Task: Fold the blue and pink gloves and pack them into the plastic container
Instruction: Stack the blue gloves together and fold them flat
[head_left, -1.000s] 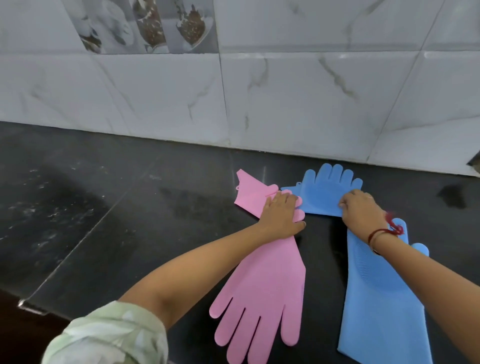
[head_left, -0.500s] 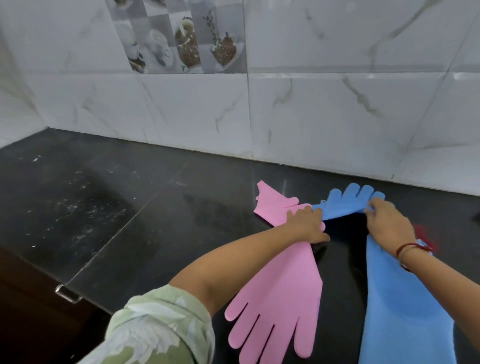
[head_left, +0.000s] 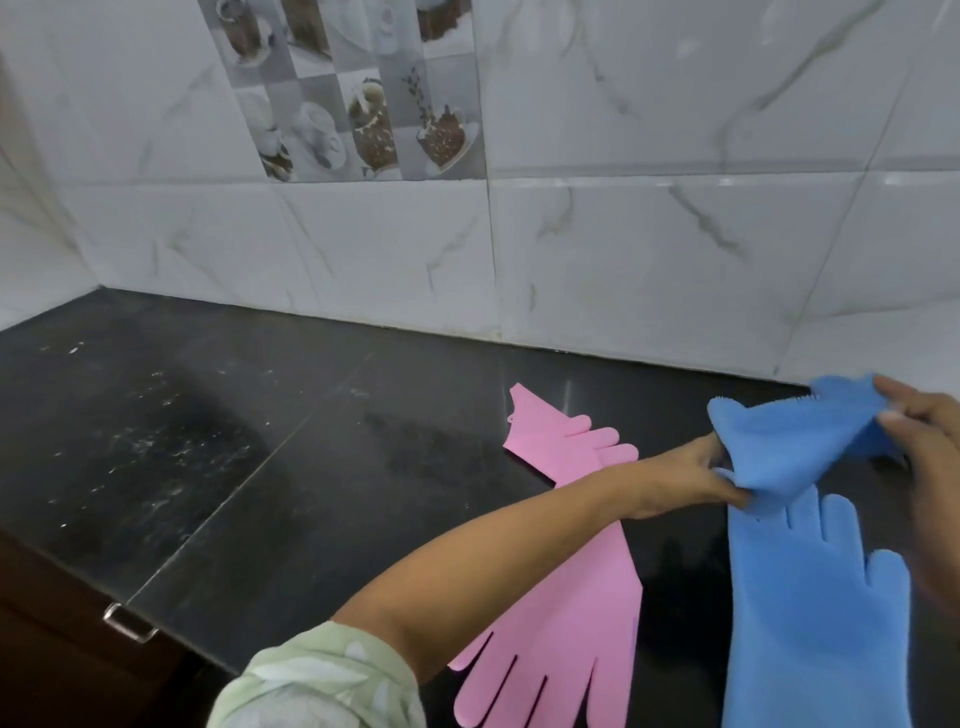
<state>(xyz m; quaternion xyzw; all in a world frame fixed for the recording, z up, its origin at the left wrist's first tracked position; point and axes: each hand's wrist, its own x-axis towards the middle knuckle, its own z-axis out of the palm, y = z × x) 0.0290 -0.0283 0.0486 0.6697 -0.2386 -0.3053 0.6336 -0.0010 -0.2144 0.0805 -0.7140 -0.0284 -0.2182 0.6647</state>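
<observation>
Head view. Found left hand (head_left: 696, 480) off the pink gloves it had pressed half a second before, thumb and fingers now pinched on the left edge of the raised blue glove (head_left: 795, 441). Found right hand (head_left: 930, 441) no longer flat on that glove but pinching its right end. Noted raised blue glove clear of the countertop (head_left: 260, 441), stretched between both hands with its nubbed side up; earlier lay flat. Saw more of the wall tiles (head_left: 649, 260) than before, with the gloves lower and further right in frame.

Logged second blue glove (head_left: 815, 618) flat on the countertop below the raised one, fingers toward the wall. Logged near pink glove (head_left: 566, 634) flat, fingers toward the person, and far pink glove (head_left: 556, 436) beyond it, cuff toward the wall; both untouched by either hand.

Hidden or unclear: right hand blurred and cut by the right frame edge, grip on the glove readable but not each finger. Could not make out the fingers of the raised blue glove. Left forearm (head_left: 519, 561) crossed over the overlap of the pink gloves. Cuff of second blue glove and fingertips of near pink glove cut by the bottom edge.
</observation>
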